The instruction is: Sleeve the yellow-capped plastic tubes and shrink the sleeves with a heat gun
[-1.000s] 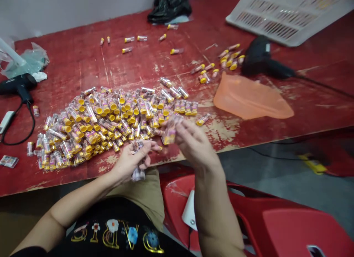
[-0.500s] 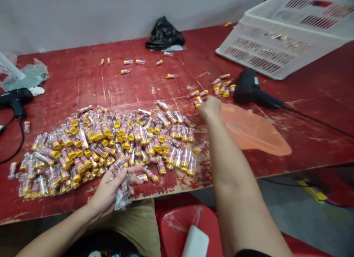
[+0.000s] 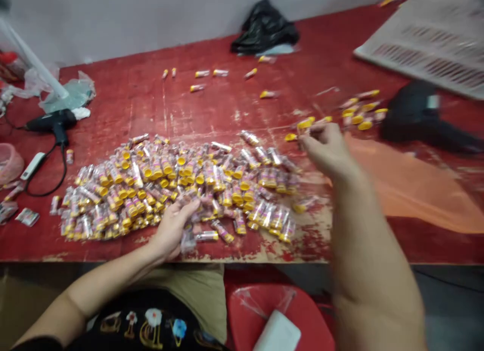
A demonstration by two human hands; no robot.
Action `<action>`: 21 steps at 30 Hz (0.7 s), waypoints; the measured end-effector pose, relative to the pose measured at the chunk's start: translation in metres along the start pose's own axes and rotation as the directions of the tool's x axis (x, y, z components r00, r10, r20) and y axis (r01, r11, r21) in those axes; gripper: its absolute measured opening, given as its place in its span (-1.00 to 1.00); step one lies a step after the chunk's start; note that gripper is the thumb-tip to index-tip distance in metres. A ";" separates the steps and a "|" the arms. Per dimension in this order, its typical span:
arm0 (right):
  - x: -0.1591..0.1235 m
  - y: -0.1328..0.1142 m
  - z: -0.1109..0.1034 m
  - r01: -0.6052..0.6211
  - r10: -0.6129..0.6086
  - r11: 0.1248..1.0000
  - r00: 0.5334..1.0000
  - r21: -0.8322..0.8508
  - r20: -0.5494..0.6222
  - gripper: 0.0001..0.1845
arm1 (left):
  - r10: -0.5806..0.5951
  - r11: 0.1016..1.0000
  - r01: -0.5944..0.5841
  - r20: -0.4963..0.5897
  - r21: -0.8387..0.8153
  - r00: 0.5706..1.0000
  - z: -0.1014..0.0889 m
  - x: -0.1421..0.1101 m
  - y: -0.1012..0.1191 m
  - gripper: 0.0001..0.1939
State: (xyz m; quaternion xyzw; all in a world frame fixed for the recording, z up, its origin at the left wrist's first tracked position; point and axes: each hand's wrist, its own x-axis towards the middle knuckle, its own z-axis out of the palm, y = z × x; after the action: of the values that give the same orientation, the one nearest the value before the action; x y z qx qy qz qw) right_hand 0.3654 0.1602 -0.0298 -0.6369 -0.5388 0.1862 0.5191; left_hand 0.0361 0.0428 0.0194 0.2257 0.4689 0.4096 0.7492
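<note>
My left hand (image 3: 176, 227) is at the table's front edge, thumb closed over small clear plastic packets (image 3: 188, 240) with blurred printing. Next to it spreads a large heap of small clear tubes with yellow caps and pinkish contents (image 3: 162, 172). My right hand (image 3: 327, 147) reaches across the red table, its fingers pinched around a yellow-capped tube (image 3: 291, 137) in a little group beyond the heap's right end. Motion blur and the fingers hide part of that tube. Under my right forearm lies a flat orange translucent sheet (image 3: 408, 184).
A black scanner-like device (image 3: 412, 114) lies at right, near more tubes (image 3: 361, 111) and a white slatted crate (image 3: 427, 48). A black plastic bag (image 3: 266, 28) sits by the wall. At left are a corded black handheld device (image 3: 53, 121) and a pink bowl (image 3: 9, 162). A red stool (image 3: 242, 310) stands below.
My view has turned left, so the table contents appear shifted right. My right hand's fingers have come to the small tube group. My left hand still holds the packets.
</note>
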 end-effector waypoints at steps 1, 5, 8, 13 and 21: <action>-0.030 -0.016 0.007 -0.039 0.038 0.998 0.999 0.040 0.027 -0.66 | 0.021 1.000 -0.021 0.003 -0.012 1.000 0.001 0.002 -0.003 -0.45; -0.153 -0.089 0.049 -0.129 0.077 0.967 0.970 0.218 0.232 -0.62 | 0.075 0.996 -0.074 0.011 -0.041 0.997 -0.004 0.001 -0.017 -0.44; -0.206 -0.126 0.084 -0.208 0.154 0.878 0.976 0.431 0.157 -0.63 | 0.144 0.987 -0.144 -0.003 -0.067 0.990 -0.013 -0.009 -0.023 -0.50; -0.222 -0.140 0.112 -0.294 0.232 0.803 0.955 0.517 0.183 -0.52 | 0.196 0.975 -0.198 -0.037 -0.099 0.980 -0.031 -0.027 -0.019 -0.50; -0.229 -0.148 0.114 -0.215 0.163 0.839 0.976 0.500 0.146 -0.56 | 0.154 0.962 -0.181 -0.143 -0.203 0.978 -0.038 -0.039 -0.014 -0.49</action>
State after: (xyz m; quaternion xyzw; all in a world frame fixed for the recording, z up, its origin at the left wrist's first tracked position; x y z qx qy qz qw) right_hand 0.1217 -0.0061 -0.0206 -0.5158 -0.4289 0.4039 0.6220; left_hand -0.0010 0.0014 0.0120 0.1558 0.4474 0.5333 0.7008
